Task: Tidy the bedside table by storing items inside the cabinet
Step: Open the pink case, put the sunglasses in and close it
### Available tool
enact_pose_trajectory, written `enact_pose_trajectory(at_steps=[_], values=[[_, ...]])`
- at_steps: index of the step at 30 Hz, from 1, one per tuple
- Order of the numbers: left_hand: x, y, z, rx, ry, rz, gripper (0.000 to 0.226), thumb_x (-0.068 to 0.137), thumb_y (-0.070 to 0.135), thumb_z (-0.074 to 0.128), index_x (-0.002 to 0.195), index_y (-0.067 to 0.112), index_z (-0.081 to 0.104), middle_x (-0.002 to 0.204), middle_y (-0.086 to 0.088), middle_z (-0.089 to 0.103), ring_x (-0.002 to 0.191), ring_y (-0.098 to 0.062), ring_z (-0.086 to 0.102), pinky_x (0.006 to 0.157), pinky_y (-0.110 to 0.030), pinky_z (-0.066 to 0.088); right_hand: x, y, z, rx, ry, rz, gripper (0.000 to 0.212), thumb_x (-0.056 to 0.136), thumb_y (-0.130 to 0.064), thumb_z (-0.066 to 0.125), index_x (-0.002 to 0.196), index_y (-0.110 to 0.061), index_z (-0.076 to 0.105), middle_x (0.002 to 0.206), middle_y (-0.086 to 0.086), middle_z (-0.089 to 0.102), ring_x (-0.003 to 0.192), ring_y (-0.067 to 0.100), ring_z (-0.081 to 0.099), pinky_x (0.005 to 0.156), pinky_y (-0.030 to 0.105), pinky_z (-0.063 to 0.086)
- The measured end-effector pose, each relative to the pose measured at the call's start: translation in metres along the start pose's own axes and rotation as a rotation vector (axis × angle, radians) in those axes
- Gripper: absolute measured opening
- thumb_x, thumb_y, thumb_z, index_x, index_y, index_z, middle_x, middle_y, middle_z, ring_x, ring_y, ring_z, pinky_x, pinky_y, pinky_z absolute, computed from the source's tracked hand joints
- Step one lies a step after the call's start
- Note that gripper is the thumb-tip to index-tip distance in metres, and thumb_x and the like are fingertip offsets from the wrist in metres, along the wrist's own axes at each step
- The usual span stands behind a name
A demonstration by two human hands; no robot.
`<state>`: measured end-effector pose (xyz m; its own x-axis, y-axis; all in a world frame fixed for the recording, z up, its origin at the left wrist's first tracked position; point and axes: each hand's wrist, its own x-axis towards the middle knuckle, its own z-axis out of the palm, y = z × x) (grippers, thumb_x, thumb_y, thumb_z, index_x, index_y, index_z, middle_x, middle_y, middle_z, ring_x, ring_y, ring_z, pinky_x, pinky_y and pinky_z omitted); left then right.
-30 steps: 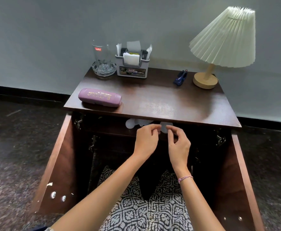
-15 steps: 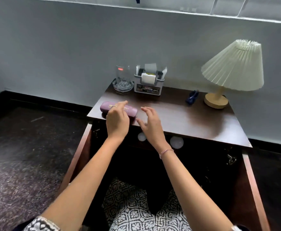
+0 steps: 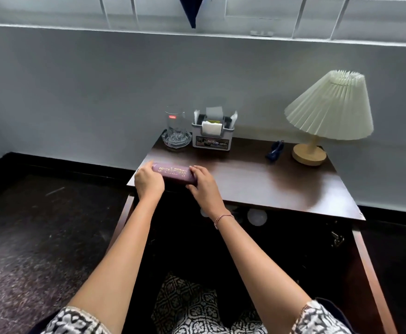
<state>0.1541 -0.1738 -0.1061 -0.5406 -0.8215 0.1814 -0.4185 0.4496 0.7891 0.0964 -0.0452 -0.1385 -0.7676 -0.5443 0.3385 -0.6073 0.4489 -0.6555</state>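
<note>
A purple glasses case (image 3: 174, 173) with gold lettering lies at the front left corner of the dark wooden bedside table (image 3: 257, 179). My left hand (image 3: 148, 181) grips its left end and my right hand (image 3: 203, 186) grips its right end. Whether the case is lifted off the tabletop I cannot tell. Below the top, the cabinet (image 3: 281, 249) stands with both doors swung open, its inside dark. At the back left of the tabletop a clear glass (image 3: 175, 124) stands in a glass ashtray, and a tissue holder (image 3: 213, 135) sits beside it.
A lamp (image 3: 327, 116) with a pleated shade stands at the back right, a small blue clip (image 3: 274, 151) just left of its base. The open right door (image 3: 373, 273) juts toward me. A grey wall is behind and dark floor (image 3: 40, 225) lies to the left.
Both hands rose from under the table's front edge to the tabletop and closed on the ends of the purple case. The camera view tilted upward.
</note>
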Motion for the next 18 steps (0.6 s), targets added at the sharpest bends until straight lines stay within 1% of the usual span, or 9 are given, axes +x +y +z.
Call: enact_pose_trajectory(at_steps=[4,7,8,10,12,14,17,18], values=[[0.001,0.000,0.003,-0.033,-0.008,0.031,0.042,0.082,-0.009,0.036,0.113,-0.001,0.063,0.115,-0.026,0.063,0.108,-0.039,0.056,0.091,-0.036,0.043,-0.002,0.012,-0.014,0.053,0.069,-0.031,0.052,0.078,0.002,0.068,0.128,0.003,0.052,0.132,0.016,0.051,0.124,0.026,0.048,0.109,0.028,0.034],[-0.003,0.003,0.011,-0.058,-0.040,0.070,0.040,0.088,-0.001,0.041,0.122,0.004,0.061,0.119,-0.022,0.063,0.112,-0.036,0.056,0.097,-0.035,0.041,-0.006,0.026,-0.032,0.081,0.133,-0.065,0.051,0.075,0.003,0.071,0.124,0.003,0.057,0.129,0.016,0.055,0.121,0.025,0.051,0.108,0.027,0.036],[-0.005,0.006,0.014,-0.071,-0.057,0.086,0.038,0.090,0.002,0.043,0.123,0.005,0.060,0.119,-0.021,0.064,0.112,-0.035,0.057,0.097,-0.035,0.042,-0.008,0.031,-0.039,0.087,0.147,-0.073,0.050,0.075,0.003,0.072,0.123,0.003,0.058,0.127,0.016,0.056,0.120,0.025,0.053,0.108,0.028,0.037],[-0.012,0.012,0.022,-0.118,-0.106,0.130,0.034,0.091,0.008,0.049,0.122,0.007,0.061,0.116,-0.020,0.066,0.107,-0.032,0.062,0.095,-0.034,0.045,-0.013,0.044,-0.055,0.108,0.157,-0.078,0.051,0.073,0.004,0.073,0.122,0.002,0.058,0.125,0.016,0.058,0.118,0.026,0.055,0.105,0.037,0.043],[-0.019,0.019,0.029,-0.170,-0.177,0.168,0.036,0.089,0.011,0.056,0.124,0.007,0.060,0.117,-0.015,0.067,0.105,-0.026,0.065,0.094,-0.027,0.046,-0.017,0.057,-0.071,0.133,0.160,-0.073,0.051,0.073,0.004,0.074,0.122,0.002,0.059,0.124,0.015,0.058,0.116,0.026,0.056,0.103,0.039,0.045],[-0.025,0.023,0.037,-0.190,-0.259,0.214,0.044,0.084,0.010,0.063,0.128,0.008,0.057,0.121,-0.012,0.065,0.104,-0.020,0.065,0.091,-0.016,0.042,-0.022,0.070,-0.087,0.168,0.156,-0.044,0.051,0.073,0.005,0.074,0.122,0.001,0.059,0.122,0.013,0.058,0.114,0.023,0.057,0.102,0.035,0.046],[-0.032,0.028,0.052,-0.221,-0.364,0.285,0.055,0.078,0.007,0.070,0.131,0.010,0.054,0.122,-0.008,0.064,0.097,-0.011,0.062,0.076,0.005,0.037,-0.028,0.088,-0.110,0.188,0.145,0.002,0.051,0.072,0.007,0.074,0.121,0.001,0.059,0.121,0.012,0.059,0.112,0.020,0.057,0.098,0.017,0.045],[-0.034,0.030,0.057,-0.239,-0.399,0.293,0.058,0.077,0.007,0.072,0.132,0.011,0.053,0.122,-0.006,0.064,0.095,-0.008,0.060,0.073,0.007,0.037,-0.030,0.094,-0.117,0.182,0.143,0.009,0.051,0.072,0.007,0.074,0.120,0.002,0.059,0.121,0.014,0.059,0.110,0.018,0.057,0.096,0.012,0.044]])
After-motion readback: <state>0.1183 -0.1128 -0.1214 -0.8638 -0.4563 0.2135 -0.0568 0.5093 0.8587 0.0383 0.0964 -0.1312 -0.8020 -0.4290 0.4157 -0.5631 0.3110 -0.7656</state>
